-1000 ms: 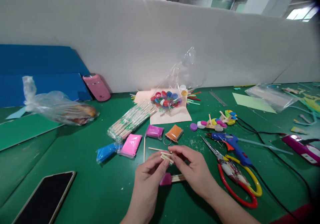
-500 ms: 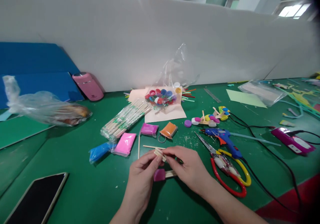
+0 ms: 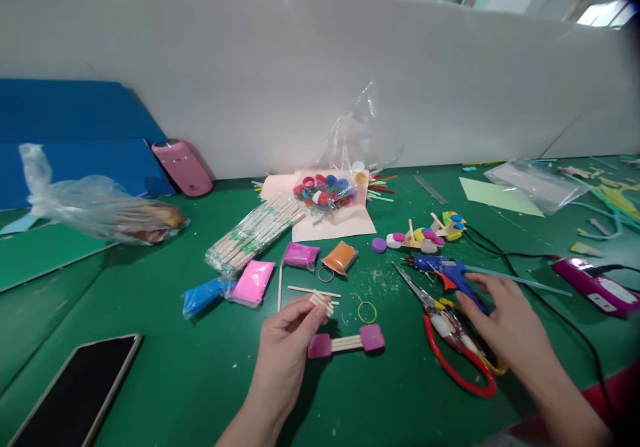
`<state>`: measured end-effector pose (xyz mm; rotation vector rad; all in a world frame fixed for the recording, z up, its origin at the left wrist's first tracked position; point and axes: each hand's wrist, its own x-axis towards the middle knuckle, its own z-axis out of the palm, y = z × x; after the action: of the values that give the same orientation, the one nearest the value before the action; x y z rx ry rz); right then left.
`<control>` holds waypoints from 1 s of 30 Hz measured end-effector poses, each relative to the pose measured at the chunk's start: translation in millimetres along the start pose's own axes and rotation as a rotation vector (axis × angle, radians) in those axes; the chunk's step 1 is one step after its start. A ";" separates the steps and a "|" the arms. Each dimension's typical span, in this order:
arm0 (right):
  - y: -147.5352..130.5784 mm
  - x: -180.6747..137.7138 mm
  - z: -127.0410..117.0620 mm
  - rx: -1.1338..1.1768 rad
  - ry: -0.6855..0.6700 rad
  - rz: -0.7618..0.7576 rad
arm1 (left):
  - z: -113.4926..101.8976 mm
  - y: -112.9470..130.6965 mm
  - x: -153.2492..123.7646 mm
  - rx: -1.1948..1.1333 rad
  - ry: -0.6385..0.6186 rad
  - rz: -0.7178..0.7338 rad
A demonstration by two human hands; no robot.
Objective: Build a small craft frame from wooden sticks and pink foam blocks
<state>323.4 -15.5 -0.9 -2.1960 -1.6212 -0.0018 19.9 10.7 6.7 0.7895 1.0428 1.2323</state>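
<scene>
Between thumb and fingers my left hand (image 3: 290,340) pinches a small bundle of short wooden sticks (image 3: 321,302). Off to the right, my right hand (image 3: 505,320) reaches over the handle of a blue glue gun (image 3: 453,275), its thumb and fingers apart around it; I cannot tell whether it touches. Below that hand lie scissors (image 3: 453,347) with red and yellow handles. Under my left fingers on the table is a piece made of short sticks (image 3: 347,344) with a purple clay block (image 3: 373,338) at each end. A yellow rubber band (image 3: 367,312) lies just behind it.
Bagged clay packs, pink (image 3: 253,283), blue (image 3: 203,297) and orange (image 3: 340,258), lie behind my left hand, near bagged wooden sticks (image 3: 255,232). Bottle caps (image 3: 325,192) sit at the back. A phone (image 3: 75,390) lies front left. Cords (image 3: 555,314) run along the right.
My right hand has left the stick bundle and moved right to the glue gun. My left hand keeps the bundle. The purple-ended piece and the rubber band are now uncovered.
</scene>
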 end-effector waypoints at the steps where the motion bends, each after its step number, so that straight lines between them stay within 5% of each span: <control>1: 9.2 -0.7 1.8 -0.042 -0.037 0.028 | -0.4 -0.1 0.2 0.004 0.002 0.006; 7: 14.6 5.6 9.0 -0.082 -0.277 0.190 | -5.1 -2.3 0.8 0.061 0.002 0.034; 15: 26.5 18.1 3.5 0.093 -0.311 0.221 | -3.0 1.1 0.9 0.090 -0.019 0.042; 21: 20.2 -6.6 -22.8 0.808 -0.359 0.629 | -2.4 2.1 -1.1 0.084 -0.042 0.022; 25: -4.8 -13.9 -27.1 1.125 -0.432 0.528 | -3.1 1.7 -1.5 0.088 -0.064 0.026; 30: -40.5 -18.4 -21.4 1.127 -0.570 0.269 | -4.0 3.3 -2.0 0.119 -0.084 0.026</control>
<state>285.4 -29.5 27.3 -1.4882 -1.0522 1.3515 15.0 9.2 8.7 0.9413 1.0478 1.1570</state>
